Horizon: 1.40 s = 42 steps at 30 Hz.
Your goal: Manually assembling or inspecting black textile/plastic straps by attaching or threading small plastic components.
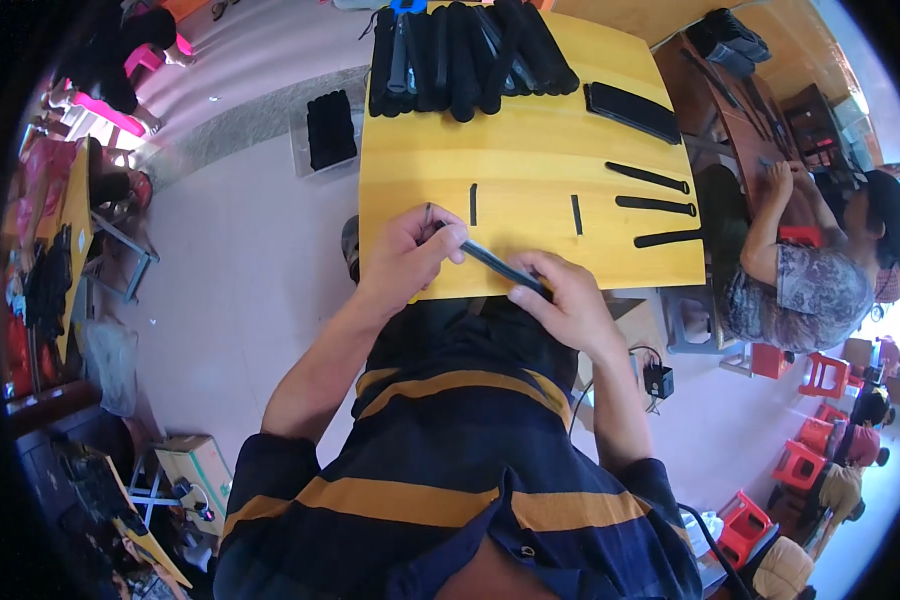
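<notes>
My left hand pinches one end of a narrow dark strap above the near edge of a yellow table. My right hand grips the strap's other end, so it slants between the two hands. Farther in, two short black strips lie on the tabletop. At the right, three black straps with rounded ends lie apart, roughly side by side; a loop or slot shows at the end of two.
Bundled black straps cover the table's far end, with a blue object behind. A black flat bundle lies far right. A box of black pieces stands left of the table. A co-worker sits at the right; red stools stand behind.
</notes>
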Available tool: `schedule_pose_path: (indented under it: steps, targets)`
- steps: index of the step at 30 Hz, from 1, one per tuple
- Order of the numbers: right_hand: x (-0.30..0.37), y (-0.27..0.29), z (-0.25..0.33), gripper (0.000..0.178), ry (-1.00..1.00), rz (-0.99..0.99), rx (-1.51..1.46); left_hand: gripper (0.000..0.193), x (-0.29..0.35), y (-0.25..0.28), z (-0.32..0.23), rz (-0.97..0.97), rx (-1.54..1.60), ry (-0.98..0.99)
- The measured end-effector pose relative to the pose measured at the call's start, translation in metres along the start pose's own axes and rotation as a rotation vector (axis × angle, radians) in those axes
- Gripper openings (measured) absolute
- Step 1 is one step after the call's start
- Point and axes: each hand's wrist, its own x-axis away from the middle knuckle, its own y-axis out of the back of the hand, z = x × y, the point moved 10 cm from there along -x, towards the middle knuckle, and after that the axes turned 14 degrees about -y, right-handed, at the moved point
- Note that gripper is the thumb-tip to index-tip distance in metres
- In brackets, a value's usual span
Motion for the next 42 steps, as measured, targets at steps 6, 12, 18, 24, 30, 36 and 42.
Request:
schedule_pose_path:
  steps: [6,12,18,24,30,36,42]
  targets:
    - [-0.025,-0.013,0.032,0.022,0.129,-0.207,0.342,0.017,0.006,-0.003,0.011,-0.020,-0.032,0.043]
    - [-0.033,-0.023,0.021,0.024,0.207,-0.269,0.427,0.012,0.020,0.028,-0.014,0.120,-0.762,-0.151]
    - [-0.034,-0.029,0.025,0.026,0.261,-0.328,0.441,0.019,0.023,0.018,-0.058,0.259,-1.233,-0.326]
    - [-0.033,-0.028,0.021,0.023,0.270,-0.366,0.399,0.011,0.017,-0.009,-0.056,0.395,-1.339,-0.402]
    - [-0.032,-0.028,0.021,0.019,0.294,-0.376,0.347,0.007,0.007,-0.024,-0.034,0.471,-1.404,-0.421]
    - [-0.033,-0.028,0.020,0.019,0.304,-0.386,0.337,0.010,0.000,-0.028,-0.024,0.498,-1.428,-0.420]
    - [-0.032,-0.028,0.018,0.018,0.308,-0.401,0.339,0.012,-0.001,-0.028,-0.021,0.505,-1.423,-0.400]
